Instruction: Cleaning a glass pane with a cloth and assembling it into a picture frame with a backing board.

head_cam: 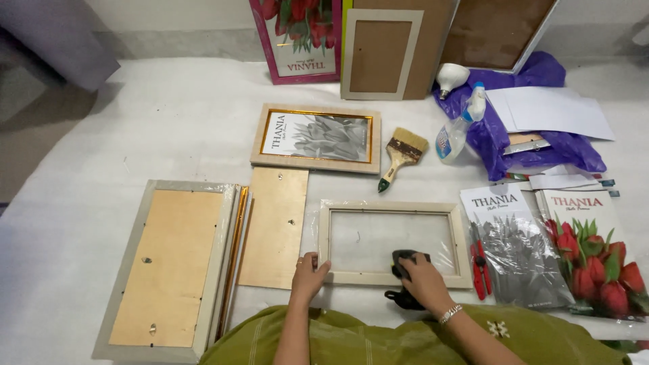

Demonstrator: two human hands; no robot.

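Observation:
An empty pale wooden picture frame (392,208) with a clear pane lies flat in front of me. My left hand (308,275) grips its near left corner, fingers curled over the edge. My right hand (422,282) presses a dark cloth (405,257) against the pane near the frame's lower edge; part of the cloth hangs out below my wrist. A bracelet circles my right wrist.
A wooden backing board (274,226) and a face-down frame (165,267) lie to the left. Beyond are a framed print (316,138), a paintbrush (402,157) and a spray bottle (458,128). Red pliers (480,267) and flower prints (595,257) sit right. More frames lean on the wall.

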